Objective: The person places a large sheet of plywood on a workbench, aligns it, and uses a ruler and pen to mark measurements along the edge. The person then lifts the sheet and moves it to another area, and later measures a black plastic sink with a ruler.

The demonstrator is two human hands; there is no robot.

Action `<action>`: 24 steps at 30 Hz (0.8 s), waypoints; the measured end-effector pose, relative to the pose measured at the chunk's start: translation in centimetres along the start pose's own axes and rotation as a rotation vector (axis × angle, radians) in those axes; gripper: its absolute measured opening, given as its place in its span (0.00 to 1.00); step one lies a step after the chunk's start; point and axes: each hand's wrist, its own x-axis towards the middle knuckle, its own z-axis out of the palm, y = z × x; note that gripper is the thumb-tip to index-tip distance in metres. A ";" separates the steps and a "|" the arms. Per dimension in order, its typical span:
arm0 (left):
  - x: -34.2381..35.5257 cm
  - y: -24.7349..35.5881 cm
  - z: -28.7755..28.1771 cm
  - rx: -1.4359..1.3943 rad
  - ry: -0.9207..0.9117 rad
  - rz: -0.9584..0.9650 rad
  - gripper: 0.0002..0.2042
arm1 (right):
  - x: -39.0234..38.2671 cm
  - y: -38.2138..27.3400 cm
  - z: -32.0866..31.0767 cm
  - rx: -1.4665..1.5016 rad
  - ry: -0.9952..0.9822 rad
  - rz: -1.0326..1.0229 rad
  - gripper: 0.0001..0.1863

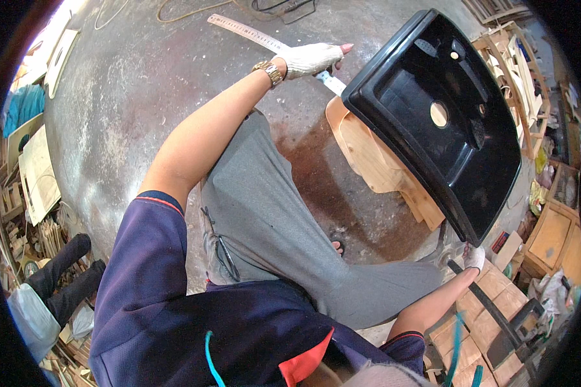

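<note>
A black rectangular sink (410, 122) with a round hole stands tilted at the right, in front of pale wooden boards (374, 161). My left hand (310, 61), in a white knitted glove with bare fingertips, is closed round a long metal ruler (245, 33). The marked end of the ruler sticks out to the left of that hand. On its other side, a pale strip (331, 82) runs toward the sink's left corner. At the sink's near lower corner, my gloved right hand (474, 258) grips the rim, its fingers partly hidden.
Stacked wooden blocks (478, 322) and a dark metal bar (487, 303) lie by my right arm. Wood offcuts (516, 77) fill a rack at the far right. Boards and scraps (39, 168) line the left side. A cord (174, 19) lies on the concrete floor (122, 97).
</note>
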 end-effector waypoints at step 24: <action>-1.0 1.5 0.4 0.020 0.055 -0.025 0.34 | 0.2 0.4 1.1 0.057 -0.002 -0.012 0.06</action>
